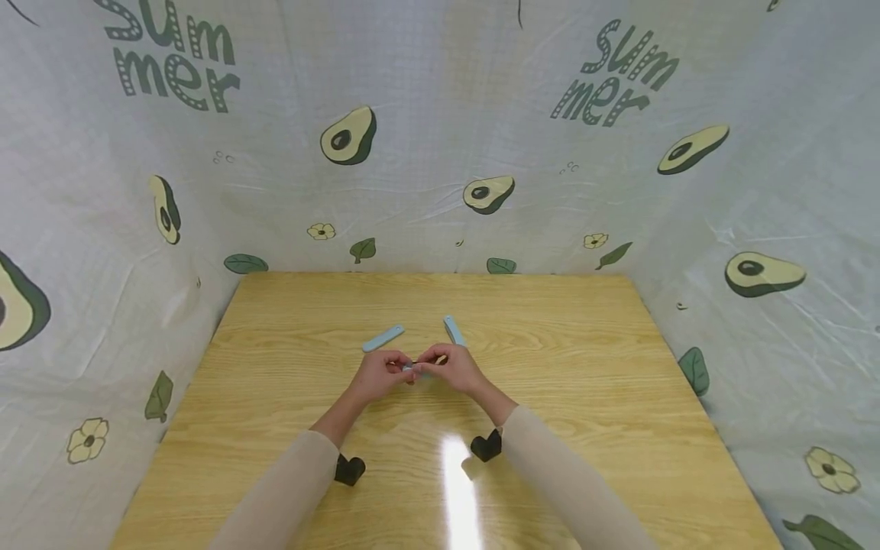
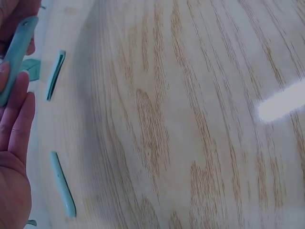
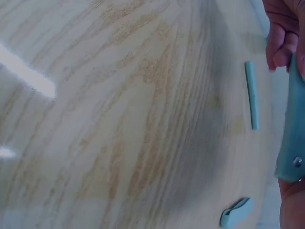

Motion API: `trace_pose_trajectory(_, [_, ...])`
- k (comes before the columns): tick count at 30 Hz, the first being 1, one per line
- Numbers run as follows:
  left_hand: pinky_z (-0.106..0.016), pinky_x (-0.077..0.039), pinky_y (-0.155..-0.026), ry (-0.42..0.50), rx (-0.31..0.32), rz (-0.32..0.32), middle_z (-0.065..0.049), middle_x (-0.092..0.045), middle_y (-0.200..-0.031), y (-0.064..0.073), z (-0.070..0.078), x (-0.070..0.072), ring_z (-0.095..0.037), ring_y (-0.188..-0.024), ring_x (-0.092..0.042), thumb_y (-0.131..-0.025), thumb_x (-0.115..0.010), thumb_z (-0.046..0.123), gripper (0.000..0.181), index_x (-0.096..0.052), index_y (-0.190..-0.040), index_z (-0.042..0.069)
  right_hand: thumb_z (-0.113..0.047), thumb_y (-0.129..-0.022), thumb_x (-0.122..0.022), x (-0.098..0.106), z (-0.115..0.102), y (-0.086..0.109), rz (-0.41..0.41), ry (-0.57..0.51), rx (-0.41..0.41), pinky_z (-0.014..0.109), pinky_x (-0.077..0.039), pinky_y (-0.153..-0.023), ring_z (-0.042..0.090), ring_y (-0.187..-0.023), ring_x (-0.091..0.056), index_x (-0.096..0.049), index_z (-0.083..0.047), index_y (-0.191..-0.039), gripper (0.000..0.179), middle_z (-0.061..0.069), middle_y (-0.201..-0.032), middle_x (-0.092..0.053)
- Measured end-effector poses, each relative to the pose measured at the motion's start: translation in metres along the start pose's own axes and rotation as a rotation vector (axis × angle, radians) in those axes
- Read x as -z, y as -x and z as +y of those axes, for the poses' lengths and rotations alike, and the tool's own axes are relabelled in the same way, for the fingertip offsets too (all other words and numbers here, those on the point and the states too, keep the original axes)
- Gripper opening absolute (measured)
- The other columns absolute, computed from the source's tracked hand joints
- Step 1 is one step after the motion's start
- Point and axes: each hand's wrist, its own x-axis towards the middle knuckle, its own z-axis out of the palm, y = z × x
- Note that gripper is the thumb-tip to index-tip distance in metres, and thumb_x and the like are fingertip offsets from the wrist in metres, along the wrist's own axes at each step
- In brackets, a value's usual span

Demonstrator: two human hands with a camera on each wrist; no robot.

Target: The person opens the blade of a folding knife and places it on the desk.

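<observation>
Both hands meet above the table, around a light blue folding tool (image 3: 291, 129) with a rivet near one end. Its kind cannot be told; a thin dark part shows between the fingertips in the head view. My left hand (image 1: 378, 376) pinches one side of it, and my right hand (image 1: 454, 369) grips the other. Just beyond the left hand lies a similar light blue handle (image 1: 383, 338), flat on the wood. Another light blue handle (image 1: 453, 330) lies beyond the right hand; the left wrist view shows a dark slot along it.
The wooden table (image 1: 550, 344) is walled by a white cloth (image 1: 412, 84) printed with avocados and leaves. Black heart-shaped pieces (image 1: 350, 470) sit by both sleeves. Bright glare (image 1: 459, 481) falls on the near part of the table.
</observation>
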Motion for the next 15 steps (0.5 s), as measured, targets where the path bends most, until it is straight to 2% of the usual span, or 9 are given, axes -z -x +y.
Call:
trace_pose_trajectory(3, [-0.018, -0.030, -0.042, 0.005, -0.009, -0.010, -0.001, -0.071, -0.073, -0.0001, -0.0008, -0.0007, -0.012, -0.048, -0.048, -0.086, -0.075, 0.023, 0.014, -0.074, -0.090, 0.010, -0.028, -0.090, -0.069, 0.0012, -0.0016, -0.0030, -0.035, 0.044, 0.032, 0.023, -0.053, -0.069, 0.012, -0.079, -0.062, -0.074, -0.014, -0.088, 0.014, 0.002, -0.088, -0.072])
trace_pose_trajectory(6, [-0.018, -0.028, -0.041, 0.006, -0.002, -0.009, 0.000, -0.070, -0.071, -0.0003, -0.0003, -0.0006, -0.008, -0.045, -0.039, -0.085, -0.075, 0.023, 0.012, -0.074, -0.089, 0.012, -0.026, -0.091, -0.068, 0.0019, -0.0013, -0.0058, -0.052, 0.076, 0.057, 0.022, -0.054, -0.070, 0.009, -0.078, -0.062, -0.073, -0.014, -0.087, 0.013, 0.001, -0.087, -0.071])
trace_pose_trajectory(11, [-0.018, -0.031, -0.043, -0.019, 0.017, -0.010, 0.001, -0.069, -0.073, -0.0002, 0.0023, 0.0006, -0.008, -0.050, -0.043, -0.085, -0.076, 0.024, 0.012, -0.074, -0.089, 0.013, -0.023, -0.092, -0.067, 0.0048, -0.0022, -0.0083, -0.104, 0.129, 0.091, 0.021, -0.052, -0.070, 0.005, -0.077, -0.059, -0.071, -0.013, -0.089, 0.011, 0.001, -0.087, -0.070])
trace_pose_trajectory(15, [-0.019, -0.038, -0.046, -0.066, 0.008, -0.022, 0.001, -0.068, -0.077, 0.0006, 0.0020, 0.0009, -0.009, -0.057, -0.050, -0.084, -0.077, 0.025, 0.013, -0.074, -0.088, 0.013, -0.021, -0.093, -0.065, 0.0092, -0.0057, -0.0108, -0.203, 0.195, 0.130, 0.020, -0.051, -0.069, 0.004, -0.075, -0.057, -0.071, -0.014, -0.091, 0.009, 0.001, -0.086, -0.069])
